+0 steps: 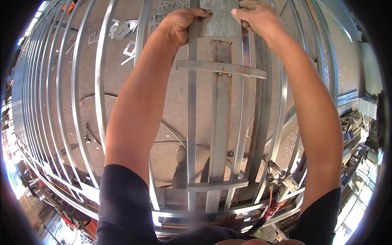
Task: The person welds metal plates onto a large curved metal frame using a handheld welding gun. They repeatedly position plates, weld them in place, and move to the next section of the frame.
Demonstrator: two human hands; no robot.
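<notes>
At the top of the head view, a flat grey metal plate (220,23) lies across the long metal bars of a frame. My left hand (183,21) is closed at its left side, thumb on the plate's face and fingers curled down by a square metal bar (192,106). On the other side my right hand (258,17) grips the plate's right edge, its thumb on top and its fingers partly hidden. Below the plate, a short metal crosspiece (222,68) lies over the bars, and a second crosspiece (218,185) sits closer to me.
Parallel metal bars (100,77) fill the left side. Small metal offcuts (122,28) are scattered on the concrete floor (163,102) beneath, where a cable (173,130) runs. A metal tool (281,176) with a red-wrapped handle rests at the frame's near right.
</notes>
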